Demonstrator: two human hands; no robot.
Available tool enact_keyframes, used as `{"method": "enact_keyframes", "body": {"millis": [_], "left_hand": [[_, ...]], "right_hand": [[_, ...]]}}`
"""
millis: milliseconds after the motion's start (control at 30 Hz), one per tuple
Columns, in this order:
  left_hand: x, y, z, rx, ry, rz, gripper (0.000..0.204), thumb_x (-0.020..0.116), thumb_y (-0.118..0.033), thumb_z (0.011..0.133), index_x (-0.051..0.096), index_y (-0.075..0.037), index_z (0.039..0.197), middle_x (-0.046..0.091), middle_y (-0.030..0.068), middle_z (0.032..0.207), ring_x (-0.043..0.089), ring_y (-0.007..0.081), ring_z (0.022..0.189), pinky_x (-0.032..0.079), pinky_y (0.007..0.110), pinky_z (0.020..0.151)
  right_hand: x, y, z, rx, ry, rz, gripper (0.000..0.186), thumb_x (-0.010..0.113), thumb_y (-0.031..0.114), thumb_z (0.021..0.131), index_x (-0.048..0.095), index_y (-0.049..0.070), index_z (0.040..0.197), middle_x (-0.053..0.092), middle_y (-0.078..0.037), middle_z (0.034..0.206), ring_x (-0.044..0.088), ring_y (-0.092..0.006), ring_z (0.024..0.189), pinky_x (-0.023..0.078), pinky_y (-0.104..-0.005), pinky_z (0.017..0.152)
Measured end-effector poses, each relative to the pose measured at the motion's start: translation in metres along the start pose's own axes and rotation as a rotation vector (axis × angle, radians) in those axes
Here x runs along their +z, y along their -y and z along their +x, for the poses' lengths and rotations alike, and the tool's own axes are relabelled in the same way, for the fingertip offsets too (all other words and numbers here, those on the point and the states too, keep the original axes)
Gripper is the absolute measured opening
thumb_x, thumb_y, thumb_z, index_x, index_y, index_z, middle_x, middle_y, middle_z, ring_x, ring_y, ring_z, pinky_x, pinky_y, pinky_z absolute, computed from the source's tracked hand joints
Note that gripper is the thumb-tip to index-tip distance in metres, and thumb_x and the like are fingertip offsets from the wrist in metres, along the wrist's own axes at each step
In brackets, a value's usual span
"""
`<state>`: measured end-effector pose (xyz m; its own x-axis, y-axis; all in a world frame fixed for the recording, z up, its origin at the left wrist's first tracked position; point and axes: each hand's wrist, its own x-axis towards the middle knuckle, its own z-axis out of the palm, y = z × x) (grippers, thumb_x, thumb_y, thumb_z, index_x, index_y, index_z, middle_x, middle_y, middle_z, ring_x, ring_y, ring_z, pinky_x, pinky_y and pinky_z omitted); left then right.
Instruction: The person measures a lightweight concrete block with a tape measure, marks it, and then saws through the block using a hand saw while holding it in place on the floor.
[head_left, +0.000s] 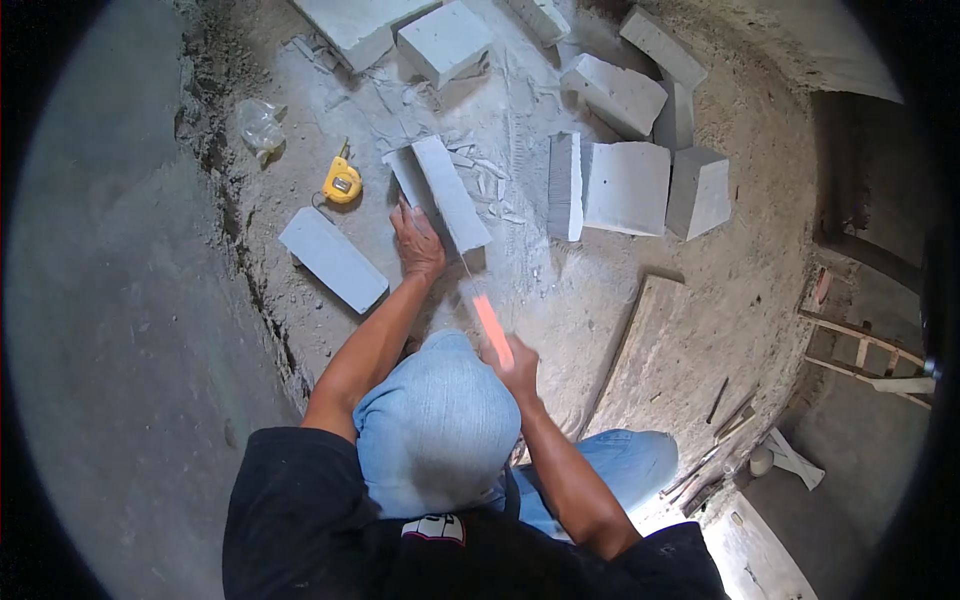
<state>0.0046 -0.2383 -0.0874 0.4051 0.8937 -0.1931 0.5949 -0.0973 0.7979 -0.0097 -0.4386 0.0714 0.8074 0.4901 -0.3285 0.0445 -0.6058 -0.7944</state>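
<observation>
My right hand [512,365] is wrapped round the orange handle [492,328] of a handsaw. Its thin blade [466,264] shows almost edge-on and reaches to the near end of a light grey aerated concrete block [452,195]. My left hand [418,243] holds the block at its left side, fingers pressed on its lower left part. The fingertips are partly hard to make out. Broken slivers of block [490,180] lie along its right side. To the left are a yellow tape measure [342,183] and a smaller cut block [334,260].
Several more blocks [627,185] are grouped at the right, with others [445,42] at the far side. A crumpled plastic bag [262,126] lies at the left. A wooden plank [640,340] rests on the dusty floor to the right, and a wooden ladder [870,355] is farther right.
</observation>
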Motion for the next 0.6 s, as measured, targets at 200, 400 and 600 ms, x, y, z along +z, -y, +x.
{"method": "enact_keyframes", "body": {"millis": [200, 400, 600], "left_hand": [[-0.001, -0.001, -0.003, -0.005, 0.01, 0.04, 0.049, 0.036, -0.028, 0.102, 0.04, 0.005, 0.138, 0.045, 0.0263, 0.129, 0.052, 0.0447, 0.113, 0.044, 0.047, 0.095], [0.001, -0.001, -0.009, 0.008, -0.016, 0.028, 0.05, 0.037, -0.029, 0.102, 0.04, 0.005, 0.138, 0.045, 0.0259, 0.129, 0.052, 0.0442, 0.114, 0.044, 0.046, 0.095], [0.003, -0.006, -0.002, 0.032, -0.034, 0.088, 0.049, 0.038, -0.027, 0.101, 0.039, 0.005, 0.138, 0.046, 0.0258, 0.129, 0.052, 0.0443, 0.113, 0.044, 0.046, 0.095]], "right_hand": [[-0.002, 0.003, 0.001, 0.143, 0.035, 0.044, 0.023, 0.066, 0.022, 0.086, 0.065, 0.0, 0.083, 0.063, -0.02, 0.069, 0.065, -0.0352, 0.063, 0.05, -0.0411, 0.058], [-0.004, 0.019, 0.014, 0.111, 0.03, -0.03, 0.021, 0.062, 0.02, 0.087, 0.064, 0.0, 0.08, 0.063, -0.02, 0.069, 0.065, -0.0323, 0.062, 0.05, -0.0396, 0.058], [-0.015, -0.019, -0.023, -0.097, -0.036, 0.023, 0.022, 0.063, 0.019, 0.086, 0.062, -0.002, 0.08, 0.063, -0.02, 0.069, 0.065, -0.0305, 0.063, 0.049, -0.0385, 0.059]]}}
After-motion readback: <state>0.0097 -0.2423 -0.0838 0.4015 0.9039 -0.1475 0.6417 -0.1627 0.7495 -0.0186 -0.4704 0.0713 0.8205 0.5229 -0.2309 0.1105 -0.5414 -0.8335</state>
